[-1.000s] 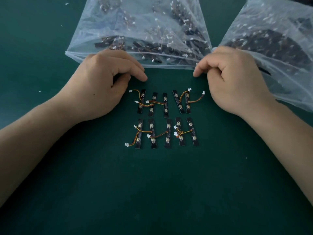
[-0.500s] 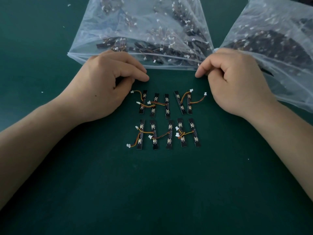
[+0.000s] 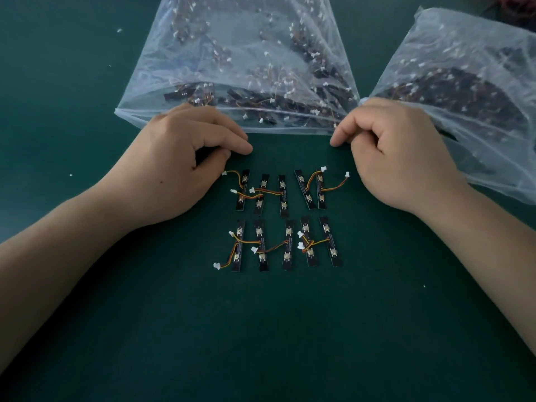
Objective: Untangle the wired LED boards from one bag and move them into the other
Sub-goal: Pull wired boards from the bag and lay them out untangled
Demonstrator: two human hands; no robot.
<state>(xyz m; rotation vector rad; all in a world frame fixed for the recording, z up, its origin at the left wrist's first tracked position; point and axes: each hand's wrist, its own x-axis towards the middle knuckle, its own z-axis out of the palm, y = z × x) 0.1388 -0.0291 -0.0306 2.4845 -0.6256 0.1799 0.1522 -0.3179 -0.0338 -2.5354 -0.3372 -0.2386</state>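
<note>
almost nothing has changed. both hands stay parked at the mouth of the middle bag [image 3: 237, 53]: the left hand [image 3: 179, 163] over its near left rim, the right hand [image 3: 400, 158] at its near right corner, just beside the right bag [image 3: 464, 82]. each grip is narrow, fingers curled and the forefinger tip down close to the thumb. i cannot tell whether either one pinches the plastic rim.

ten led boards [image 3: 282, 195] lie on the green surface [image 3: 261, 329] between the wrists, in two rows of five, outside both bags, with their wires trailing loosely over their neighbours. this batch looks sorted, but its move into a bag has not begun. both bags hold more boards, and i cannot tell which is the source.

against the earlier frame, the boards keep the same layout and the hands the same pose. the whole scene only sits slightly lower in view, which looks like head movement rather than hand movement.
</note>
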